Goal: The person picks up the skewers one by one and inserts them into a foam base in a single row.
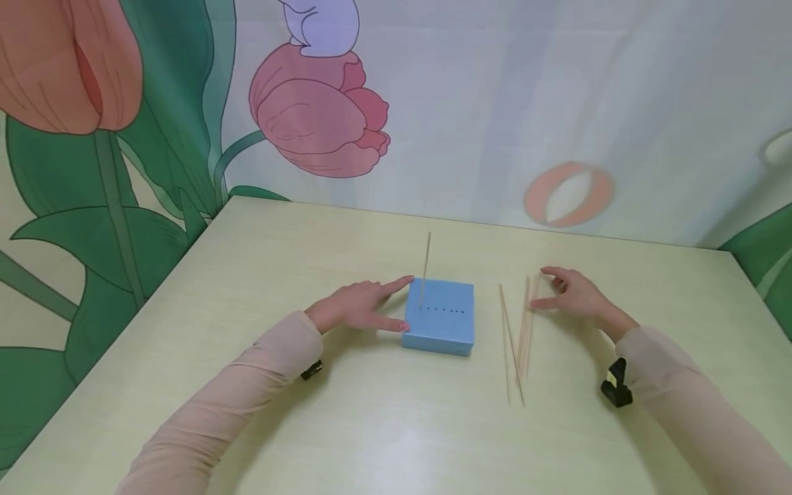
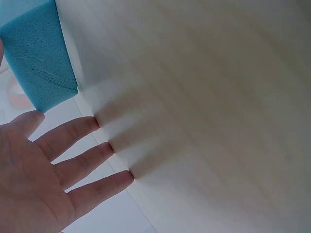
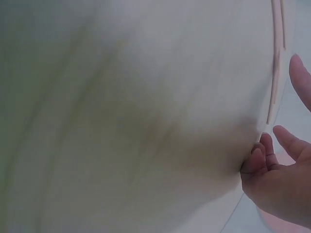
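Observation:
A blue foam block point(image 1: 441, 323) with a row of small holes lies on the table; one thin wooden stick point(image 1: 425, 268) stands upright in it near its left side. My left hand point(image 1: 359, 304) touches the block's left side, index finger at the far corner and thumb at the near one. Its other fingers are spread, straight, with tips on the table in the left wrist view. Right of the block lie several thin sticks point(image 1: 511, 344). Over the rightmost sticks point(image 1: 530, 330) is my right hand point(image 1: 575, 295), thumb and index finger apart, the other fingers curled, holding nothing visible.
The pale wooden table point(image 1: 383, 426) reaches back to a printed curtain point(image 1: 470, 124) with flowers. Black wrist devices point(image 1: 617, 385) sit under both sleeves.

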A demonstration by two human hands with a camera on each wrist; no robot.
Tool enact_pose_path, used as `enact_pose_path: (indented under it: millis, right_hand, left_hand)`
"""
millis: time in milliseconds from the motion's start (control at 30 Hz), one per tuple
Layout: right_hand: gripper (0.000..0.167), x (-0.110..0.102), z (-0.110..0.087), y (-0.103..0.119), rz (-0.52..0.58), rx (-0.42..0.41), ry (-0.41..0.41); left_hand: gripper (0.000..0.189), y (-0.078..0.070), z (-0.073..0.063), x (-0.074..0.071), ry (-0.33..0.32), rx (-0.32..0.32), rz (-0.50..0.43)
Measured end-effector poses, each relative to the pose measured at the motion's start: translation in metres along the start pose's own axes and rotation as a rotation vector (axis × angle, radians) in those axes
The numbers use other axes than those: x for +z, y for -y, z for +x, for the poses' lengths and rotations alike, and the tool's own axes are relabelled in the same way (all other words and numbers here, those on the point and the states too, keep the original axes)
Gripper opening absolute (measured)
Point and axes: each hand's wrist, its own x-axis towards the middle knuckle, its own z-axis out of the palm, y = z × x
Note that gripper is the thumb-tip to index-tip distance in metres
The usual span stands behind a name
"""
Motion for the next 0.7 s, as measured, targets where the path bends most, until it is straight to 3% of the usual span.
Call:
enact_pose_path:
  millis: [233, 700]
  right_hand:
    - [0.097, 0.0029, 0.0033, -0.0036, -0.05, -0.02, 0.05]
    - [0.092, 0.0058, 0.0029, -0.0076, -0.099, 0.012, 0.024]
  left_hand:
    - [0.089, -0.0009, 0.0002, 0.0005, -0.001, -0.019, 0.002]
    - [0.089, -0.0017, -0.0003, -0.0008, -0.001, -0.02, 0.0]
